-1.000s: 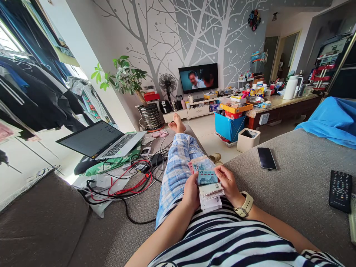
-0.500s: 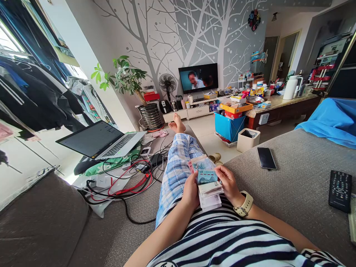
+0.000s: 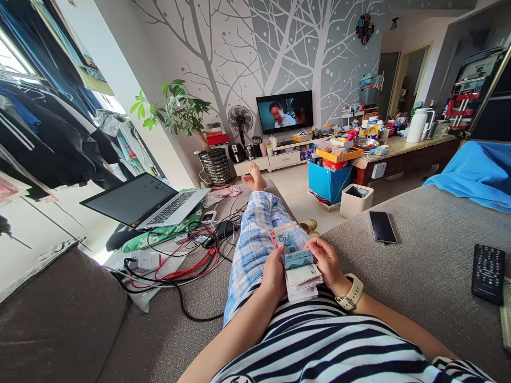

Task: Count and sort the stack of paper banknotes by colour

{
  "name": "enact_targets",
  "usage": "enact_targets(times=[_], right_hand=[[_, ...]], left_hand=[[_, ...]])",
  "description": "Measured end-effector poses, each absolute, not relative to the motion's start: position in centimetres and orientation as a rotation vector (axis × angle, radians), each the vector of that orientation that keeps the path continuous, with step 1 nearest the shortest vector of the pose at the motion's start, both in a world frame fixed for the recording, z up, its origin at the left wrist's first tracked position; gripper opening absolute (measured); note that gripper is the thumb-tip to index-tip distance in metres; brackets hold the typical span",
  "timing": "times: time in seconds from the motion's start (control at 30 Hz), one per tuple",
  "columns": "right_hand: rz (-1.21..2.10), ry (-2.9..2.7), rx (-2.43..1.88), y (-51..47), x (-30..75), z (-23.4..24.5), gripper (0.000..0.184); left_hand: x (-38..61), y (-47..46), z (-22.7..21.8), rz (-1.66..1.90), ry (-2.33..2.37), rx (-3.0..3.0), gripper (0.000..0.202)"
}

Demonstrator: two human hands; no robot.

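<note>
A bundle of banknotes [image 3: 293, 238] is held above my lap, blue-green notes marked 10 showing, with a reddish edge behind them. My left hand [image 3: 274, 271] is closed on the bundle's left side, thumb on the front. My right hand [image 3: 325, 260] pinches the right side of a folded blue-green note, with a pale watch [image 3: 350, 293] on the wrist. Below this fold, several pale note ends hang down toward my striped shirt [image 3: 319, 340]. The fingers behind the notes are hidden.
On the sofa to the right lie a phone [image 3: 382, 227] and a remote control [image 3: 488, 273]. To the left are an open laptop [image 3: 171, 207] and tangled cables [image 3: 207, 252]. Beyond the sofa stand a bin [image 3: 356, 201] and a blue box [image 3: 328, 183].
The blue-green note at the front has folded down further between my hands, showing more of the note behind. My right fingers have shifted slightly left along its top.
</note>
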State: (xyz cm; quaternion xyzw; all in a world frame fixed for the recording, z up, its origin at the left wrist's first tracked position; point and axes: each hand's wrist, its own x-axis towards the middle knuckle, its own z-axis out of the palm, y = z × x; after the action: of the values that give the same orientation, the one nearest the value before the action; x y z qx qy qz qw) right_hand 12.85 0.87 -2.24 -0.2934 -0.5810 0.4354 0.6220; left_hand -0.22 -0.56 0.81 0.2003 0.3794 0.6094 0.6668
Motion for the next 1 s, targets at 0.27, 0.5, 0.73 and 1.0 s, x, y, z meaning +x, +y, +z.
enact_targets(times=[0.27, 0.5, 0.73, 1.0], right_hand=[[1.086, -1.326, -0.631, 0.8, 12.8, -2.0, 0.028], [1.025, -1.267, -0.761, 1.4, 12.6, -2.5, 0.028], [1.055, -1.189, -0.799, 2.3, 12.4, -3.4, 0.031], [0.975, -1.311, -0.853, 2.1, 12.8, -3.3, 0.036]], left_hand=[[-0.3, -0.5, 0.5, 1.336, 0.852, 0.424, 0.027], [-0.4, -0.6, 0.6, 1.388, 0.893, 0.463, 0.019], [-0.6, -0.6, 0.3, 1.399, 0.869, 0.564, 0.027], [-0.7, -0.6, -0.1, 1.379, 0.898, 0.569, 0.023]])
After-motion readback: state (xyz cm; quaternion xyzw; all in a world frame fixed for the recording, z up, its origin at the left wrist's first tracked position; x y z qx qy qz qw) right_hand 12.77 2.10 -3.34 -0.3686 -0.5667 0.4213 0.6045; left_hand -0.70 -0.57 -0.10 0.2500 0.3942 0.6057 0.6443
